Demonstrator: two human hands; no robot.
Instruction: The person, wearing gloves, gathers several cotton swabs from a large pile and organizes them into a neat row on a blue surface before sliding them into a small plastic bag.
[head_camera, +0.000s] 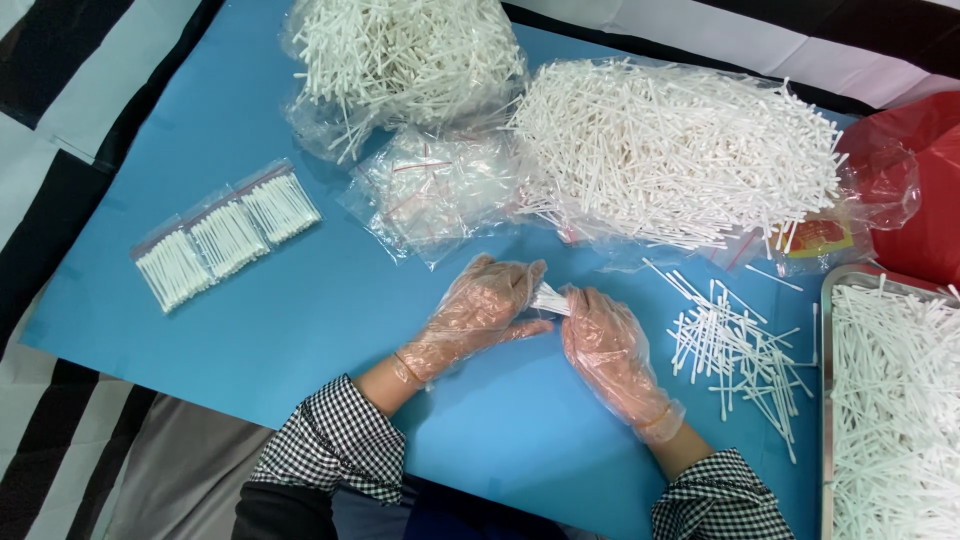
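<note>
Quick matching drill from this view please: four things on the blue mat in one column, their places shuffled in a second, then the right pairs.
Things:
1. three filled small bags
2. loose swabs
3. metal tray
4. small swab bundle

Places:
A. at the right edge, full of swabs
B. between the left hand and right hand
C. in a row, far left
D. scattered right of the right hand

Pairs: 1-C, 2-D, 3-A, 4-B

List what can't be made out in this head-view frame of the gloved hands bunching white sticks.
- Bundle of sticks, head view: mostly covered by the left hand and right hand; count unreadable.
- Metal tray: cut off by the right and bottom edges.
- Red bag: cut by the right edge; contents unseen.
- Empty pouches: clear layers overlap; number unclear.
</note>
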